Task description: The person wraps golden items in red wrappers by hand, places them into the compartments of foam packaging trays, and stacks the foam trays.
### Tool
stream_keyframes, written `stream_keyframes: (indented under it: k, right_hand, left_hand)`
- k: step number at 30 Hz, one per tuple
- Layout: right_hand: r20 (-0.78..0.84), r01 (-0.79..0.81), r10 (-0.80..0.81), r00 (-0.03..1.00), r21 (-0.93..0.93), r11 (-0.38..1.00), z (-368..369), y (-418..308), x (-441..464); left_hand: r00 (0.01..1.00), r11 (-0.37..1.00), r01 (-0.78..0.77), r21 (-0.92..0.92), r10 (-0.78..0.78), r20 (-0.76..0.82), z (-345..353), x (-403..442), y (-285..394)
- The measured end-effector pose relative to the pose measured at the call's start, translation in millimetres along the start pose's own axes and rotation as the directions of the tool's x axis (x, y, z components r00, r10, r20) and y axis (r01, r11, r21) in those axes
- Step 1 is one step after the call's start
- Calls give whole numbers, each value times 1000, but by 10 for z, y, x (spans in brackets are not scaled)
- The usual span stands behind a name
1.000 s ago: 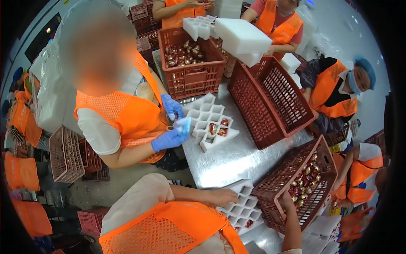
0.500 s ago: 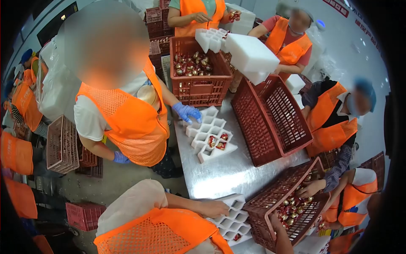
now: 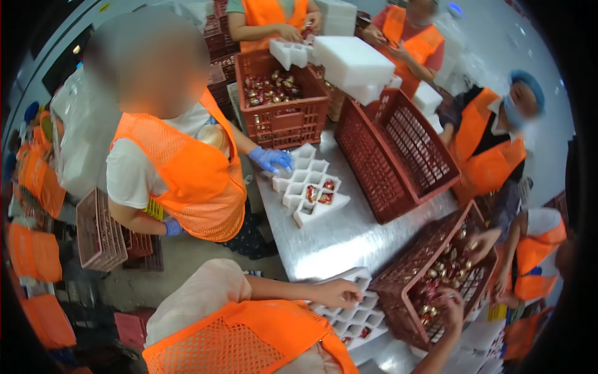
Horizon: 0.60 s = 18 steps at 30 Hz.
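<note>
My left hand (image 3: 340, 293) is above a white foam tray (image 3: 355, 318) with open cells, its fingers bent and close together. Whatever it may hold is hidden. Two red-and-gold foil-wrapped pieces (image 3: 365, 333) sit in the tray's lower cells. My right hand (image 3: 449, 306) reaches into a tilted dark red plastic crate (image 3: 398, 305), its fingers curled near loose foil-wrapped pieces (image 3: 428, 313). I cannot make out what is between them. A co-worker's hand (image 3: 481, 244) is in the same crate, farther up.
Across the metal table (image 3: 311, 255), a co-worker's blue-gloved hand (image 3: 273, 159) touches another foam tray (image 3: 311, 218) with three wrapped pieces. A dark red crate (image 3: 398, 174) stands mid-table. Behind are a filled crate (image 3: 283, 128) and a white foam block (image 3: 354, 60). Several co-workers surround the table.
My left hand has lifted slightly and moved right over the tray. My right hand has moved farther in over the crate's contents. Another wrapped piece now shows in my tray. The view has shifted.
</note>
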State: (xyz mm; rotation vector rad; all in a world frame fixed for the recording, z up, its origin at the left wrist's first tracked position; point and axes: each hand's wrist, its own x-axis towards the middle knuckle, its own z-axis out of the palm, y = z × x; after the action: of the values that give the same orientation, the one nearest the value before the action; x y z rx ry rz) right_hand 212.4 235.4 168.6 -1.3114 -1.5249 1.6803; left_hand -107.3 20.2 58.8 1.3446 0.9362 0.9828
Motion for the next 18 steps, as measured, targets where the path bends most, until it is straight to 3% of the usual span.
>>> stream_keyframes:
  k: [1,2,3,4,5,6,7,8,10,11,12,13,14,15,17,18]
  right_hand:
    - [-53,162,-161,986,19,987,-97,82,-106]
    - [-128,180,-201,971,-160,971,-40,-64,-304]
    - [-150,392,-481,864,-401,828,387,-332,-505]
    - [-209,430,-661,721,-612,663,747,-438,-721]
    - [-106,408,-732,673,-772,487,1132,-656,-966]
    - [-148,494,-768,623,-687,533,1475,-639,-1098]
    - [-157,558,-770,619,-603,571,1674,-468,-1197]
    - [-162,508,-747,645,-640,577,1901,-367,-1320]
    - [-273,426,-748,605,-682,594,2231,2,-1471]
    - [-300,467,-709,638,-581,667,2305,193,-1499]
    - [-381,489,-567,731,-288,823,2380,303,-1572]
    - [-401,472,-416,817,49,880,2466,408,-1623]
    - [-349,529,-443,826,207,823,2444,541,-1617]
    - [-365,532,-438,821,214,819,2441,638,-1633]
    - [-438,537,-338,833,491,686,2425,727,-1661]
    - [-464,507,-278,841,499,703,2389,798,-1680]
  left_hand:
    - [999,985,19,-169,-13,38,66,65,121]
    - [995,938,60,-340,-28,99,164,160,185]
    - [973,631,128,-765,68,219,287,294,69]
    - [973,515,233,-825,-126,196,300,259,540]
    - [977,478,214,-852,-102,188,374,307,630]
    - [990,674,130,-727,-50,130,413,391,685]
    - [989,630,116,-767,-3,148,448,394,778]
    - [985,583,108,-805,45,166,493,398,874]
    - [973,387,229,-893,-55,226,428,259,947]
    - [970,501,242,-831,-143,196,371,212,939]
    - [961,497,277,-822,-154,230,409,162,872]
    - [954,532,295,-794,-211,213,415,91,776]
    - [946,568,308,-764,-265,184,411,30,745]
    - [942,573,323,-753,-273,196,398,4,731]
    - [878,528,455,-717,-398,264,383,6,770]
    - [828,465,539,-702,-445,341,372,-42,826]
